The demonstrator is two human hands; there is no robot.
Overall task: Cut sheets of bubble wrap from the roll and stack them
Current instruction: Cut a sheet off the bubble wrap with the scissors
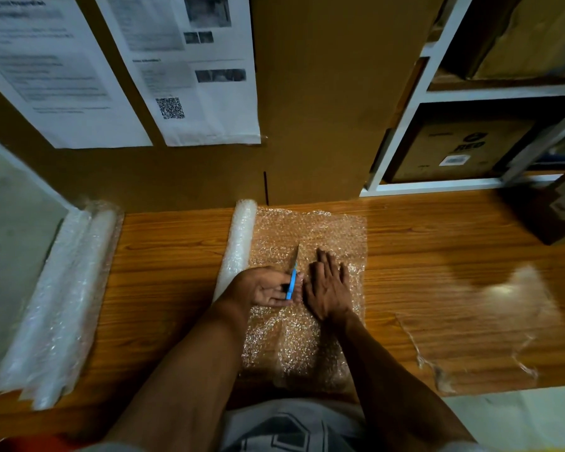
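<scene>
Scissors: my left hand grips them, blade on bubble wrap.
Right hand: spread flat, pressing wrap.

The desk is orange-brown with a wood grain. The bubble wrap is clear, dotted with small bubbles. The scissors have a blue handle. White printed papers hang on brown cardboard.

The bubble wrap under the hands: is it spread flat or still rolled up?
Partly unrolled: the bubble wrap lies flat on the table, the rest still wound in a roll at its left edge.
</scene>
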